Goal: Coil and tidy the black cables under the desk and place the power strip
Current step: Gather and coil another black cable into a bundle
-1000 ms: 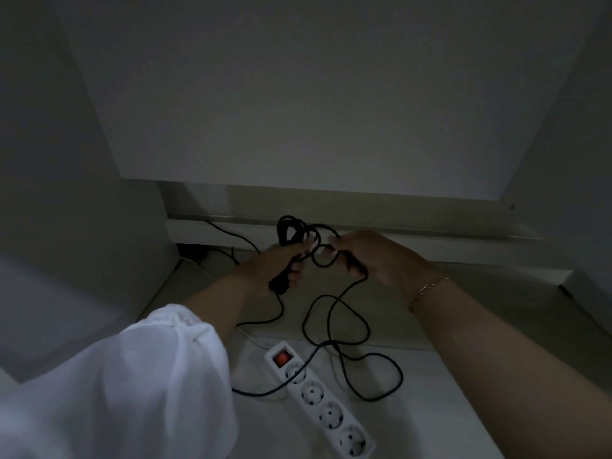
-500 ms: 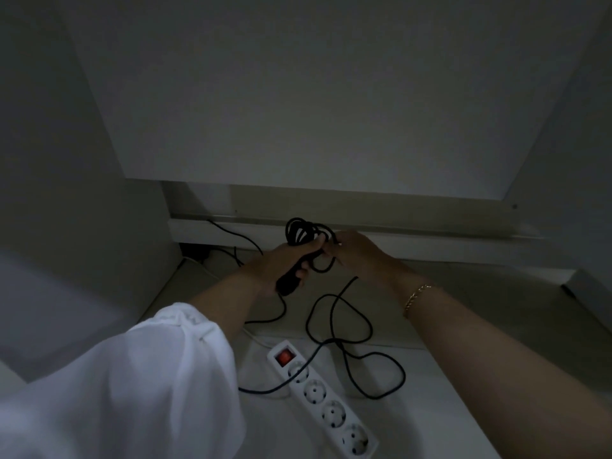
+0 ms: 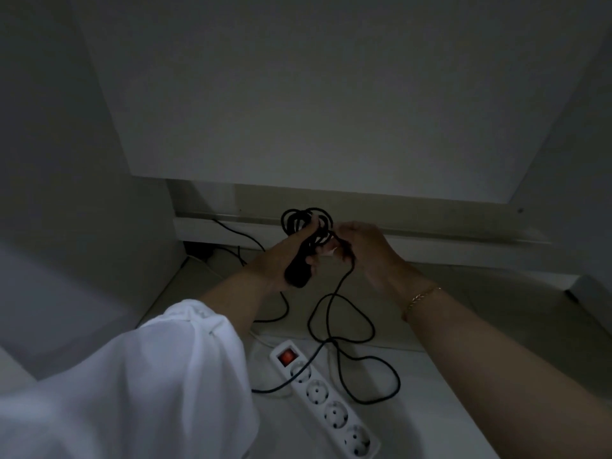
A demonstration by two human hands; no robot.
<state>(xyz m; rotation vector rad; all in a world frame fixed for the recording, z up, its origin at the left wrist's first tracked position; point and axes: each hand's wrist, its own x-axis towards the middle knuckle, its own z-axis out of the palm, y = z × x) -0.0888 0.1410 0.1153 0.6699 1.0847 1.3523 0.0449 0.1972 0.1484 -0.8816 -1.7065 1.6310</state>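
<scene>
Under the dim desk, my left hand [image 3: 281, 256] grips a black plug block together with several coiled loops of black cable [image 3: 303, 220] that stick up above my thumb. Close beside it, my right hand [image 3: 362, 246] pinches the same cable where it leaves the coil. The loose length of the cable [image 3: 344, 323] hangs down and lies in loops on the floor. A white power strip [image 3: 326, 405] with a lit red switch lies on the floor below my hands, one loop of cable crossing its switch end.
The desk's back panel [image 3: 314, 94] and a white rail [image 3: 430, 236] stand right behind my hands. A desk side panel [image 3: 66, 193] closes the left. Another thin black cable [image 3: 238, 231] runs along the rail to the back left corner.
The coil in my left hand has grown by a loop. My right hand has come in close to the left with the cable, and less loose cable lies on the floor.
</scene>
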